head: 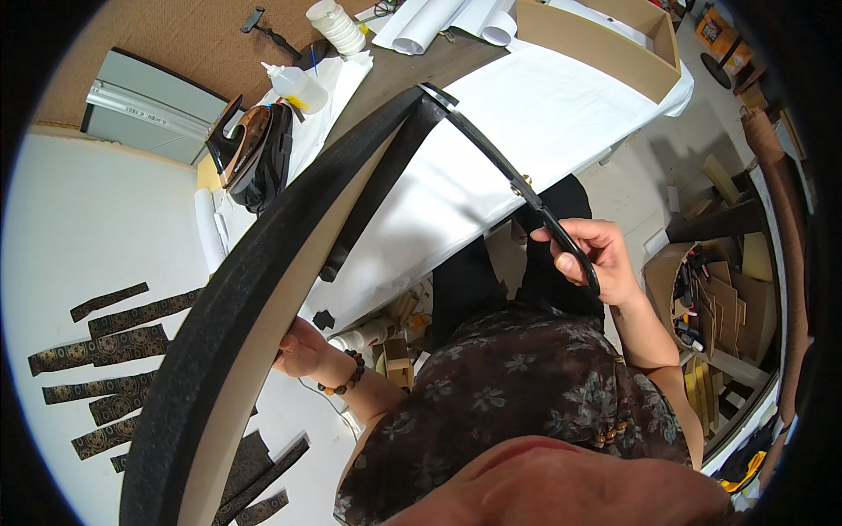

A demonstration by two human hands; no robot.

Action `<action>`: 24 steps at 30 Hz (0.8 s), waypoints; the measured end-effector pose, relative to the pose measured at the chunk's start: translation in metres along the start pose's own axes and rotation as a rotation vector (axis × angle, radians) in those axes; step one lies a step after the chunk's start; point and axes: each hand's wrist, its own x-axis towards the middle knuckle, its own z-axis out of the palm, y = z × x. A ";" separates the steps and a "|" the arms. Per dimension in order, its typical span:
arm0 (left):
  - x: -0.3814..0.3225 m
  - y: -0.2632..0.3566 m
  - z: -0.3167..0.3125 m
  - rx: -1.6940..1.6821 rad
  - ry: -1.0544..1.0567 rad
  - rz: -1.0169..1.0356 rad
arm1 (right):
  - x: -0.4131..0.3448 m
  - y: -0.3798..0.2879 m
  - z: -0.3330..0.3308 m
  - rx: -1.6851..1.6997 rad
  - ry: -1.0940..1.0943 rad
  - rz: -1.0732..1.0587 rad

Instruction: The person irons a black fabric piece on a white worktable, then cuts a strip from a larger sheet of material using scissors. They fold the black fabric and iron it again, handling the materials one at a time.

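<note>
My right hand [595,256] holds a pair of long black-handled scissors [490,154]. The blades reach the far corner of a long black-covered panel [260,283], touching black covering material there. This panel has a bare cream inner face [289,283] and crosses the left of the view close to me; its curve may come partly from the lens. From its far end a narrow black strip [375,197] slants back towards me. My left hand [302,348], with a beaded bracelet at the wrist, grips the panel's inner side. Some of its fingertips are hidden by the panel.
A clothes iron [253,154], a squeeze bottle [299,85] and rolled white paper [427,23] are on the far side. An open tan box [598,46] stands on the white-covered table [546,98]. Patterned fabric strips [125,348] lie at left; a bin of offcuts [717,302] is at right.
</note>
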 end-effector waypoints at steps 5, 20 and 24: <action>-0.003 0.000 -0.007 0.020 0.021 0.011 | -0.001 0.001 -0.001 -0.004 0.006 0.008; -0.002 0.000 -0.020 0.002 -0.016 0.018 | -0.002 0.000 -0.002 -0.066 0.037 -0.012; -0.001 0.000 -0.024 -0.008 -0.068 0.023 | -0.003 0.001 -0.004 -0.098 0.032 -0.028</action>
